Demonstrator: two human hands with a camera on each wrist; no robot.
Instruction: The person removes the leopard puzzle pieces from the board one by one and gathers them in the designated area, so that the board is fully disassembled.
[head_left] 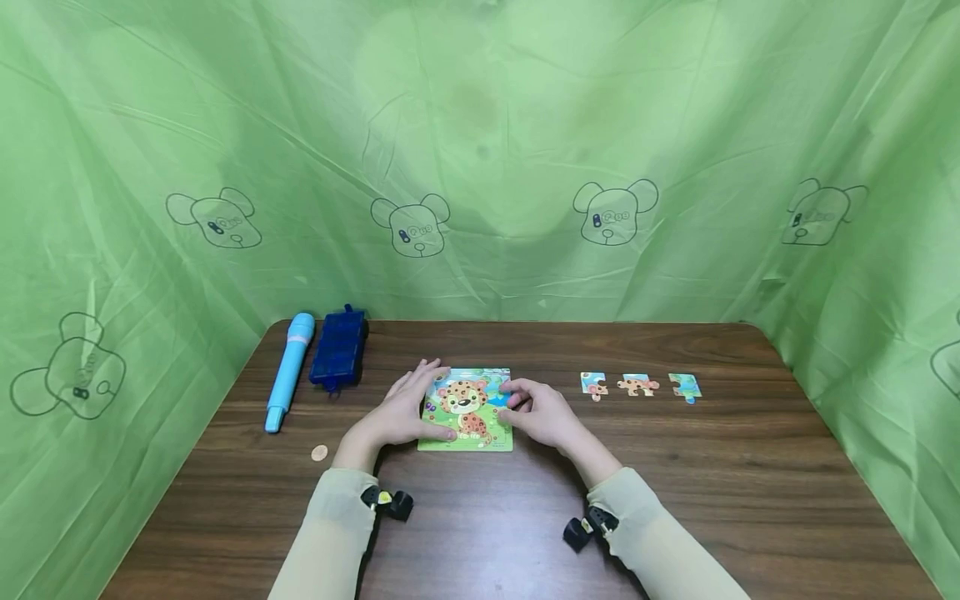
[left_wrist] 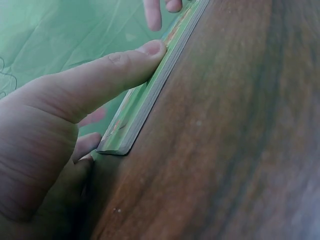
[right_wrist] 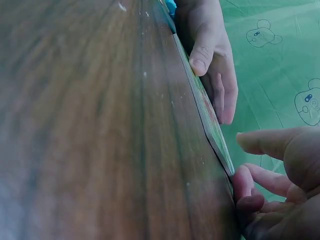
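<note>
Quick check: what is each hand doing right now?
Left hand: open, thumb pressing the puzzle board edge.
Right hand: open, fingers touching the board.

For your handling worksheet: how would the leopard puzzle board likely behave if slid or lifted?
The puzzle board looks thin and flat on the table, so probably light and hard to lift without an edge grip. Its straight edge suggests stiffness. It should slide, not roll.

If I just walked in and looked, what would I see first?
First, the colourful square leopard puzzle board in the middle of the brown wooden table, with the left hand resting on its left edge and the right hand touching its right side. Next, three small loose puzzle pieces in a row to the right. At the far left lie a light blue toy microphone and a dark blue plastic box.
</note>
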